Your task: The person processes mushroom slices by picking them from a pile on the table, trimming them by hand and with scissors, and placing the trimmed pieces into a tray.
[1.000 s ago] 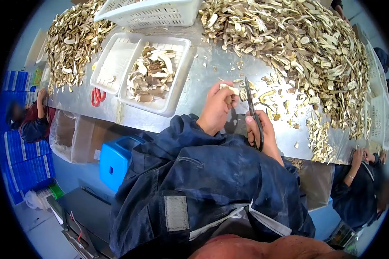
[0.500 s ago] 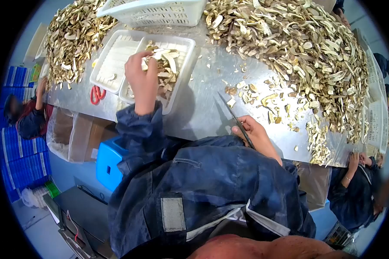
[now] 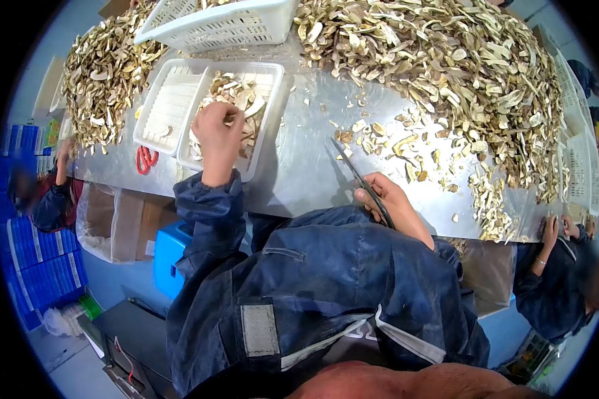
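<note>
My left hand is over the right compartment of a white plastic tray. Its fingers are curled together, and whatever is in them is hidden. Beneath and around it in that compartment lie pale and brown dried mushroom slices. My right hand rests near the table's front edge, wrapped round a long, dark, slim pointed tool whose tip points away to the upper left. Beyond that tip, loose mushroom slices are scattered on the metal table.
A big heap of mushroom slices covers the back right, another heap the left. At the back stands a white slotted basket. Red loops lie beside the tray. Other people work at both sides; a blue stool stands below.
My left hand's fingers have curled closed over the tray, and the hand sits slightly lower in the compartment. My right hand keeps its hold on the tool. The whole view has shifted slightly.
</note>
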The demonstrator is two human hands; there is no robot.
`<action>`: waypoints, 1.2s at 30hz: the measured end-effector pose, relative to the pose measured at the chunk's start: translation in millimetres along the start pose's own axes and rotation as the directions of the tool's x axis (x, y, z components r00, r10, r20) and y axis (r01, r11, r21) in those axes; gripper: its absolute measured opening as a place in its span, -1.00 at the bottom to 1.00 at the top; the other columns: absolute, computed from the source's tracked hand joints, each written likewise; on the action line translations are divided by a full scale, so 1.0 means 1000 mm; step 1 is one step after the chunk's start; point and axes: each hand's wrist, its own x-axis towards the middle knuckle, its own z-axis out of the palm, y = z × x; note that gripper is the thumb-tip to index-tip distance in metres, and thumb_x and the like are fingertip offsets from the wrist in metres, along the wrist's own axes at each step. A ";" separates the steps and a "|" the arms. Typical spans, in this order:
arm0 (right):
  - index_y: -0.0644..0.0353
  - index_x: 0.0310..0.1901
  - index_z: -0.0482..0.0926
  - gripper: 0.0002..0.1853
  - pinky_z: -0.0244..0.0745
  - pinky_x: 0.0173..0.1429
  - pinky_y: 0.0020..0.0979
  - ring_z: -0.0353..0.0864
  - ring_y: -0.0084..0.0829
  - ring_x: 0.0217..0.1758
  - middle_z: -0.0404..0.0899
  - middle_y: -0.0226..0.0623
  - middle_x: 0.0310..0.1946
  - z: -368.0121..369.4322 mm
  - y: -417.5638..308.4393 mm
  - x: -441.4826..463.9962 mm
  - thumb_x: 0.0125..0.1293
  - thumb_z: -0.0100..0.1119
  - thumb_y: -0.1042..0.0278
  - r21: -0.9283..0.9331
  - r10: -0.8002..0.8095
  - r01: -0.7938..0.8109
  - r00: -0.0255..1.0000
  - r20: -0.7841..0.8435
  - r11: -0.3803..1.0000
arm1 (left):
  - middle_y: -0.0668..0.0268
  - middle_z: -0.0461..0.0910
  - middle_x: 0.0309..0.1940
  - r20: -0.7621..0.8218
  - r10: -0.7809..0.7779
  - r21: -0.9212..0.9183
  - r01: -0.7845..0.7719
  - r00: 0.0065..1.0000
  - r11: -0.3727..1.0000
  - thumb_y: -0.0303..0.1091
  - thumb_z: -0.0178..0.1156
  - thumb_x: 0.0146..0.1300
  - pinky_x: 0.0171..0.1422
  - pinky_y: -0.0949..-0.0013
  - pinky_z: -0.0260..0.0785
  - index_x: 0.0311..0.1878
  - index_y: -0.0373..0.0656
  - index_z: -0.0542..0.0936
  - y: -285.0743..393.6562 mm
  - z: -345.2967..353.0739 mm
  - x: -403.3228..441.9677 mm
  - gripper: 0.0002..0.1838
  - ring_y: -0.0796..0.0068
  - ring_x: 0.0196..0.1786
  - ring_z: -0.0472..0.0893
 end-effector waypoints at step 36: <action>0.10 -0.11 0.54 -0.74 0.13 -0.47 -0.60 0.27 -0.73 -0.55 0.38 -0.59 -0.52 -0.012 0.014 0.006 0.45 0.28 0.09 0.034 -0.015 0.016 1.000 -0.017 0.999 | 0.20 0.61 -0.19 0.459 -0.089 0.260 -0.038 0.884 0.965 0.09 0.37 0.09 0.16 -0.03 0.29 -0.30 -0.10 0.70 -0.019 0.024 0.079 -0.59 0.10 0.05 0.57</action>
